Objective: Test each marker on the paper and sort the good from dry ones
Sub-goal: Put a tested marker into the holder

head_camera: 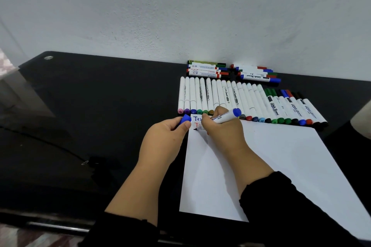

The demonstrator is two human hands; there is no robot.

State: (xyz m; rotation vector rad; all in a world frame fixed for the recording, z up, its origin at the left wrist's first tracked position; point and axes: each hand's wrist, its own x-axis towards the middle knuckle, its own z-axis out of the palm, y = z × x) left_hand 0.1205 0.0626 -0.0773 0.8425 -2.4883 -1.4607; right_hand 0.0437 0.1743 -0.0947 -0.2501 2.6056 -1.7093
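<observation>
White-barrelled, with a blue end, the marker (225, 117) lies slanted in the right hand (219, 128), whose fingers curl round it and press its tip to the top left corner of the paper (271, 158). The tip itself is hidden under the fingers. Just above it on the sheet, letters in blue and a stroke in red show beside the knuckles. The left hand (166, 134) rests at the paper's left edge and pinches the blue cap (185, 119) between thumb and fingers. Both forearms are bare near the wrists, with black sleeves (297, 212) lower down.

Along the paper's far edge a long row of markers (241, 100) lies side by side, touching, coloured ends toward the person. Beyond the row, against the wall (180, 16), two small piles of markers (230, 71) lie crosswise. Everything sits on a glossy black table (90, 116). A dark cable (50, 144) runs across the table at the left
</observation>
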